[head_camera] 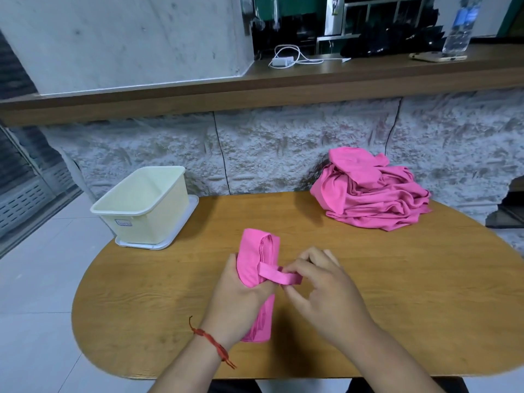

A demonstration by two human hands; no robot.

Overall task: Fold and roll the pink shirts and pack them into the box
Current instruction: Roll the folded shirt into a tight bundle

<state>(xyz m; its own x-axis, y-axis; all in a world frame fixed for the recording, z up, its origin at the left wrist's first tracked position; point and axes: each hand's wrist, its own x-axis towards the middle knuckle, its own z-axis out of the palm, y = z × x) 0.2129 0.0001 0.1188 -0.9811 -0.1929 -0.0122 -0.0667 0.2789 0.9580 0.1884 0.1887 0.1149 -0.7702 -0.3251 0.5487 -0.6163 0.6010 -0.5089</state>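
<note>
- Gripping the rolled pink shirt (253, 258) with the left hand (241, 300), fingers and thumb curling round its middle.
- Holding the roll lengthwise, pointing away from the body, over the middle of the wooden table (397, 307), with its near end hiding behind the left wrist.
- Pinching a flat pink band (276, 276) of that same shirt with the right hand (326, 290), thumb and fingertips pressing together on it, the remaining fingers curling loosely.
- Stretching the band sideways from the roll towards the right hand, just beside the left thumb.
- Wearing a red string bracelet (215, 343) on the left wrist.
- Working with the cream box (158, 211) standing open-topped on a white lid (187, 219) at the table's far left edge, well apart from the roll.
- Working with a loose heap of pink shirts (374, 194) lying at the table's far right, well apart from both hands.
- Facing a wooden ledge (198, 89) carrying a white charger (283, 61), a phone (436, 56) and a water bottle (460, 24).
</note>
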